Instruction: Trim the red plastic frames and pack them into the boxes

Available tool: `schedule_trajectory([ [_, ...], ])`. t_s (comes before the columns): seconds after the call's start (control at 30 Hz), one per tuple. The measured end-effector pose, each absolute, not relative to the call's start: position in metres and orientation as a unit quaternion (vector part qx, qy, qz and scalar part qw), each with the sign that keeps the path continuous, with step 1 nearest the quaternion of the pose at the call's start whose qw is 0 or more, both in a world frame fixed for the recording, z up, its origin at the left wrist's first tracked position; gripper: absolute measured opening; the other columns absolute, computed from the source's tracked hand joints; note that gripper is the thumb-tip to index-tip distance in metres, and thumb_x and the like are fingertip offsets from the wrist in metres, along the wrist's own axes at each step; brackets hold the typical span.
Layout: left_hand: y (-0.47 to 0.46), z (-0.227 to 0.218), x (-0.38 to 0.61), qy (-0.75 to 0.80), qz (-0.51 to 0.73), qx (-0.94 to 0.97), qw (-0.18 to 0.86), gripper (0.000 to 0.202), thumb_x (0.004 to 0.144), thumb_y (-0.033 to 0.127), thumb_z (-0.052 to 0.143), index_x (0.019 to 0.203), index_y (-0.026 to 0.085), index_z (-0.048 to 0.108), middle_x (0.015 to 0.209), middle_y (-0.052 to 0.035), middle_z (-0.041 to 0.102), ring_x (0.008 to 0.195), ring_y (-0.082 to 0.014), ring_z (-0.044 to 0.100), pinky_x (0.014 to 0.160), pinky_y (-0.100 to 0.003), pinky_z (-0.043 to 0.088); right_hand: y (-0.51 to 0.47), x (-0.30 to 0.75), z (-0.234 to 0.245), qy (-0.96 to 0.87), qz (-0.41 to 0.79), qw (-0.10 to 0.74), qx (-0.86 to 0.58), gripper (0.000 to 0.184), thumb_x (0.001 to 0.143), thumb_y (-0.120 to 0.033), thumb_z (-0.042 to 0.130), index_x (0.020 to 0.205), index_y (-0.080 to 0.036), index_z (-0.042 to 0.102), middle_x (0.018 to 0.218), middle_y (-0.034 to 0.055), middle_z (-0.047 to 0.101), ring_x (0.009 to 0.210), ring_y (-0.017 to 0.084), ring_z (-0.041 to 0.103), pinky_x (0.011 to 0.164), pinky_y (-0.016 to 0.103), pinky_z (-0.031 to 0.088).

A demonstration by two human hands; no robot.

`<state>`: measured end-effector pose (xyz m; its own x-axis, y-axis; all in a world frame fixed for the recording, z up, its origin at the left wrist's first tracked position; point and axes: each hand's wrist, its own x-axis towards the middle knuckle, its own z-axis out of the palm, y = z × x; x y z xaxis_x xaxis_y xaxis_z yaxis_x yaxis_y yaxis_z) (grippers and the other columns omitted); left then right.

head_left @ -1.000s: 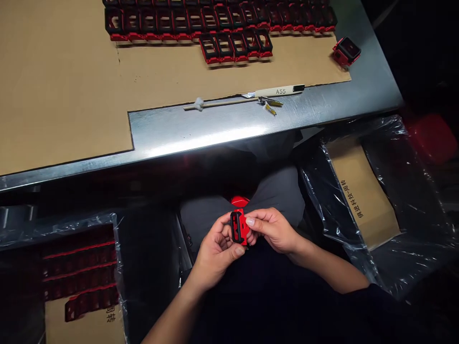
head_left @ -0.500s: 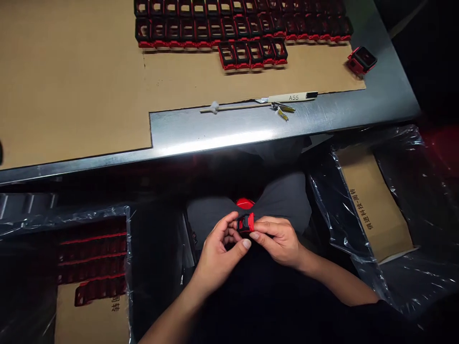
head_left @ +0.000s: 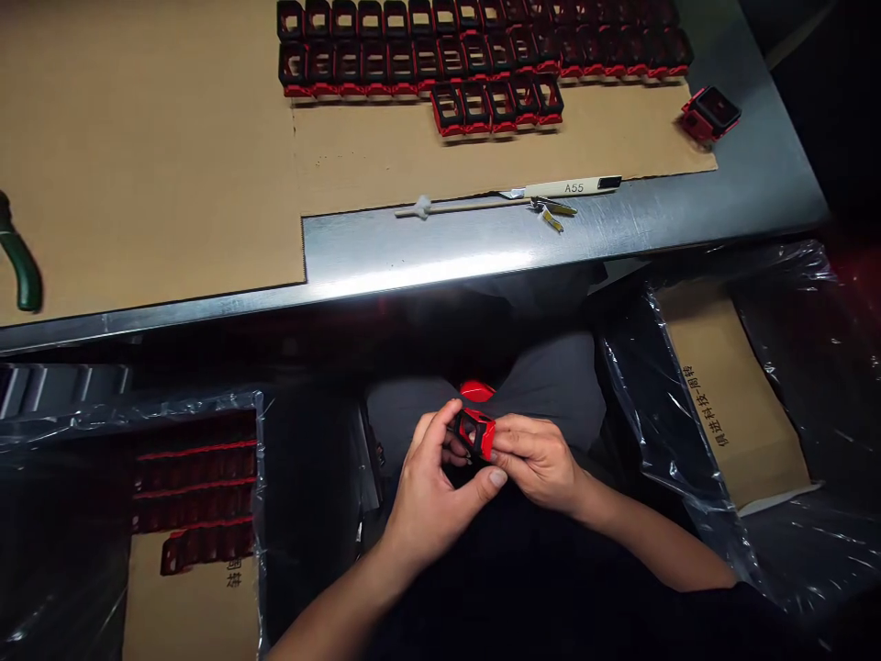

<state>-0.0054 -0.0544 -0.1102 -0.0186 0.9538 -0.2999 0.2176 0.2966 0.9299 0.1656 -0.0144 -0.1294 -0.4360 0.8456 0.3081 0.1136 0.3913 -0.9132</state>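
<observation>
A small red and black plastic frame [head_left: 474, 433] is held above my lap, between both hands. My left hand [head_left: 440, 482] is closed around its black side, thumb below and index finger along the top. With thumb and fingers, my right hand [head_left: 540, 456] pinches the red end. Part of the frame is hidden by my fingers. Matching red and black frames [head_left: 499, 108] stand in rows on the cardboard sheet [head_left: 172, 174] on the table. One more frame [head_left: 712, 112] lies tilted at the right, by the table's edge.
A knife marked A55 [head_left: 571, 188], a stick with a white tuft [head_left: 422, 207] and small yellow pieces [head_left: 552, 218] lie near the metal table's edge [head_left: 413, 262]. A green-handled tool [head_left: 26, 271] is far left. Plastic-lined boxes stand left [head_left: 260, 477] and right [head_left: 678, 404].
The frame has been tilted in my hands, so its opening faces me more. The view has shifted a little left, bringing the green-handled tool further into sight.
</observation>
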Motion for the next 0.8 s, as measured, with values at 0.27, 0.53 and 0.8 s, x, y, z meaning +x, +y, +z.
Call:
schedule_trajectory([
  [0.27, -0.055, -0.112, -0.006, 0.596, 0.390, 0.445, 0.542, 0.069, 0.076, 0.049, 0.078, 0.135, 0.025, 0.051, 0.121, -0.0075, 0.054, 0.103, -0.0214, 0.060, 0.082, -0.033, 0.059, -0.009, 0.169, -0.131, -0.785, 0.348, 0.407, -0.311, 0.015, 0.097, -0.023, 0.060, 0.100, -0.018, 0.075, 0.093, 0.0088, 0.076, 0.079, 0.016, 0.071, 0.071, 0.027, 0.059],
  [0.53, -0.062, -0.117, -0.004, 0.531, 0.435, 0.448, 0.572, 0.066, 0.083, 0.027, 0.074, 0.141, 0.038, 0.044, 0.141, -0.0053, 0.047, 0.127, -0.0237, 0.054, 0.100, -0.035, 0.054, -0.005, 0.176, -0.134, -0.792, 0.347, 0.396, -0.309, 0.015, 0.096, -0.023, 0.063, 0.104, -0.020, 0.075, 0.101, 0.0089, 0.075, 0.089, 0.017, 0.072, 0.079, 0.028, 0.060],
  [0.8, -0.064, -0.125, -0.009, 0.535, 0.436, 0.558, 0.460, 0.069, 0.085, 0.019, 0.069, 0.145, 0.037, 0.039, 0.145, -0.0080, 0.043, 0.138, -0.0257, 0.044, 0.109, -0.043, 0.048, -0.003, 0.178, -0.126, -0.734, 0.443, 0.399, -0.324, 0.028, 0.097, -0.016, 0.058, 0.122, -0.022, 0.068, 0.114, 0.0103, 0.073, 0.108, 0.020, 0.069, 0.093, 0.038, 0.058],
])
